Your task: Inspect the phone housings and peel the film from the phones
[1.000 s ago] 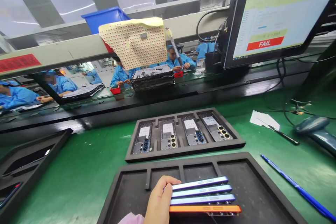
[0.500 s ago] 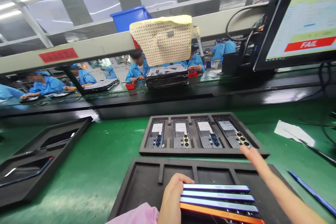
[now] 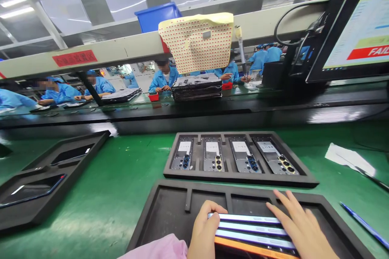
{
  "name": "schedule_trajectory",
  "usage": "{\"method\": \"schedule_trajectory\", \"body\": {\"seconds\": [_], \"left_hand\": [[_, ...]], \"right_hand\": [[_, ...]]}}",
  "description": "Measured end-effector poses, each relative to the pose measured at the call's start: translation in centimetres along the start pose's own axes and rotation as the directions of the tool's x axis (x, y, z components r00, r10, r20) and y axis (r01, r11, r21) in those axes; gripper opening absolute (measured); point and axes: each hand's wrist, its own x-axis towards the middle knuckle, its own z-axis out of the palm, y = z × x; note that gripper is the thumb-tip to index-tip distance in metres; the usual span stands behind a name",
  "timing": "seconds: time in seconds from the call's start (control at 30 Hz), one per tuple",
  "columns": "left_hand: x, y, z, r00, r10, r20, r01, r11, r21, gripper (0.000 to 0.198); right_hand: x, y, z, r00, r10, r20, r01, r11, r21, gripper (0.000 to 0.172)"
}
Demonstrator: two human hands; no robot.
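A glossy green surface (image 3: 127, 194) lies under everything, carrying a large black foam tray (image 3: 168, 210) at the front, a smaller dark foam tray (image 3: 237, 178) just behind it, and a black foam side tray (image 3: 73, 180) well apart at the left. The smaller tray holds 4 grey rectangular phone bodies (image 3: 241, 162) with white labels and round lenses. Over the large tray is a stack of 4 slim phone-shaped pieces (image 3: 252, 229), 3 edged in pale metallic blue and the lowest in bright orange; I cannot tell whether it rests on the tray floor. The left hand (image 3: 205, 230) has its grip closed around the stack's left end; the right hand (image 3: 304, 228) covers the right end with fingers spread, and how firmly that grip bears is hidden. The pieces fan slightly apart, so a slackening left grip could probably let the outer orange piece slide out. Uneven squeezing might scuff their faces, and lowering them askew could knock corners on the tray's raised dividers.
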Motion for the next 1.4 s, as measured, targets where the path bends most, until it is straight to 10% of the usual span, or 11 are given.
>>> {"method": "schedule_trajectory", "body": {"seconds": [0.1, 0.2, 0.4, 0.6, 0.73, 0.9, 1.4], "left_hand": [[-0.2, 0.3, 0.0, 1.0, 0.002, 0.017, -0.001, 0.999, -0.034, 0.02], [-0.1, -0.2, -0.1, 0.999, 0.052, 0.002, -0.052, 0.993, -0.102, 0.023], [0.2, -0.2, -0.5, 0.996, 0.074, -0.051, -0.082, 0.979, -0.186, 0.035], [-0.5, 2.8, -0.1, 0.978, 0.192, 0.076, -0.18, 0.973, -0.146, 0.04], [-0.7, 4.9, 2.8, 0.933, 0.354, 0.061, -0.338, 0.923, -0.183, 0.044], [-0.4, 6.6, 6.9, 0.949, 0.314, 0.013, -0.311, 0.945, -0.101, 0.024], [-0.8, 6.3, 9.0, 0.9, 0.43, -0.07, -0.432, 0.902, -0.017, 0.028]], "right_hand": [[3.2, -2.6, -1.0, 0.967, -0.227, 0.118, 0.244, 0.957, -0.156, 0.056], [6.9, -7.1, -0.8, 0.956, 0.058, 0.288, -0.02, 0.991, -0.132, 0.043], [10.2, -10.4, -0.2, 0.867, 0.069, 0.494, -0.022, 0.995, -0.1, 0.056], [10.6, -7.4, -4.6, 0.912, 0.272, 0.306, -0.33, 0.931, 0.157, 0.034], [10.0, -6.3, -5.9, 0.878, 0.425, 0.219, -0.455, 0.603, 0.655, 0.032], [7.4, -6.2, -4.0, 0.815, 0.524, 0.245, -0.422, 0.248, 0.872, 0.043], [7.7, -6.1, -3.6, 0.667, 0.735, 0.127, -0.241, 0.052, 0.969, 0.042]]}}
